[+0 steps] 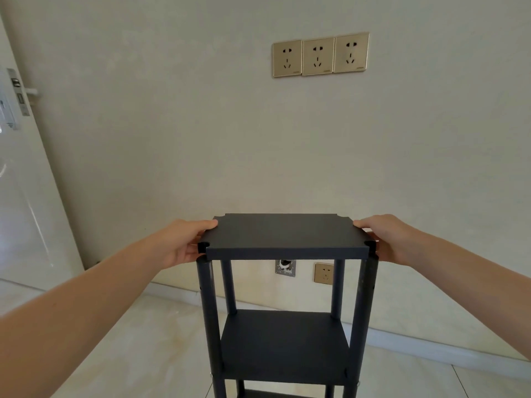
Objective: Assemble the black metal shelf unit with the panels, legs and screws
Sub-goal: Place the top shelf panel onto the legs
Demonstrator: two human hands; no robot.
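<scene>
- Now the top panel [287,235] sits level across the four legs of the black shelf unit [284,326], which stands on the tiled floor [138,354] before the wall [201,139].
- Left hand [184,245] grips the panel's left edge, thumb on top, fingers curled underneath.
- Right hand [385,239] grips the panel's right edge the same way.
- Below the panel, a second shelf [284,340] is fixed between the legs.
- Above the panel, three gold sockets [320,55] line the wall.

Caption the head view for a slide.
Left hand and right hand hold the top panel over the shelf unit's four legs.
</scene>
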